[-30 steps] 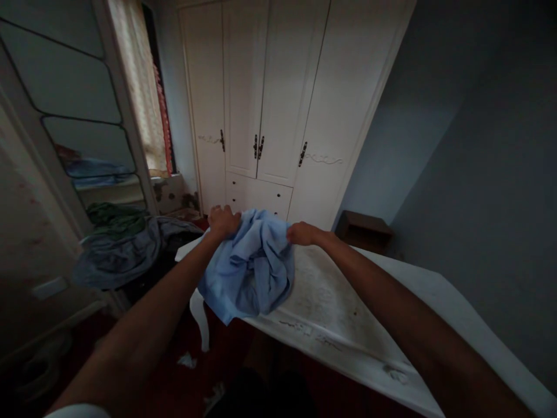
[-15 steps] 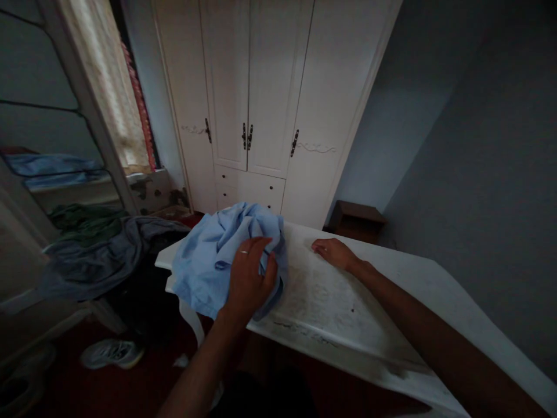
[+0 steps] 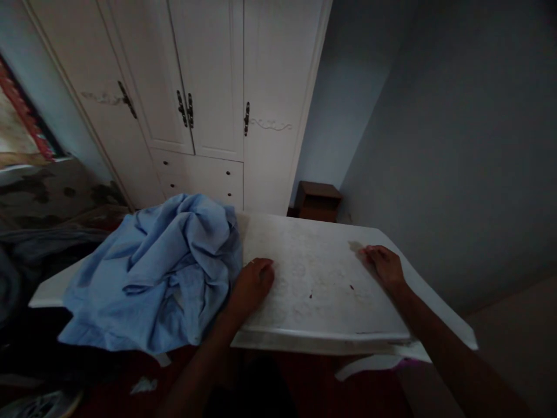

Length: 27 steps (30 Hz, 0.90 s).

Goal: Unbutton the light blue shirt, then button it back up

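Observation:
A crumpled light-blue cloth garment (image 3: 174,273), which looks like a shirt, lies heaped on the left part of the white table (image 3: 304,244), its near side hanging over the front edge. My left hand (image 3: 251,289), with a ring on one finger, is just right of the heap. Its fingers are loosely bent, thumb a little apart, and nothing shows in them. Over the right part of the table is my right hand (image 3: 385,266), fingers curled together, casting a shadow on the top. I see nothing in it.
Behind the table stands a white wardrobe (image 3: 209,75) with dark handles and small drawers. A brown nightstand (image 3: 319,200) is in the corner by the grey wall (image 3: 456,145). Dark clothes (image 3: 13,273) lie at the left; a shoe (image 3: 41,403) is on the red floor below.
My view has turned right and closer to the table. The left hand has come off the garment to its right side. The right hand has moved farther right along the table.

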{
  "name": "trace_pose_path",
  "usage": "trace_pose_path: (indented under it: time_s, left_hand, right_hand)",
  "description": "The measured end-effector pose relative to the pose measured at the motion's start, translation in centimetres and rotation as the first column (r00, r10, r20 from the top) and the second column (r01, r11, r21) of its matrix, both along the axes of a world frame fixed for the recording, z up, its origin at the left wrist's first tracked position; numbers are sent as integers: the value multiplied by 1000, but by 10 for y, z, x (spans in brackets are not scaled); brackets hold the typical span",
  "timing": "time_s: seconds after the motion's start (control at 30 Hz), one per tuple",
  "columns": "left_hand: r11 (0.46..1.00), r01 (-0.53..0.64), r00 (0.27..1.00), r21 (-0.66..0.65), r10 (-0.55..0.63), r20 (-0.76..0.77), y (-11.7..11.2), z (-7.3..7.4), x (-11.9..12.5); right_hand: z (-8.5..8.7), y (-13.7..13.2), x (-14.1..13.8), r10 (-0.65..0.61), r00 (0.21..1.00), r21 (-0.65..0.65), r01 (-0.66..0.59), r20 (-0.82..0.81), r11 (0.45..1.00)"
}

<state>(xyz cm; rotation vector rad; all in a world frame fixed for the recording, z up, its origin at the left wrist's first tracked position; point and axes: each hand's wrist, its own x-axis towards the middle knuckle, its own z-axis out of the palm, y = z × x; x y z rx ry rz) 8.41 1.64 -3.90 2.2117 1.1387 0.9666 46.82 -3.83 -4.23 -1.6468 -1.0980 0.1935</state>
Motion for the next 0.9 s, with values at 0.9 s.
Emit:
trace_pose_path:
  time_s: [0.9]
  left_hand:
    - [994, 102, 991, -29, -99, 90, -12, 0, -8]
  right_hand:
    - [16, -15, -24, -107, 968, -78, 128, 229, 989]
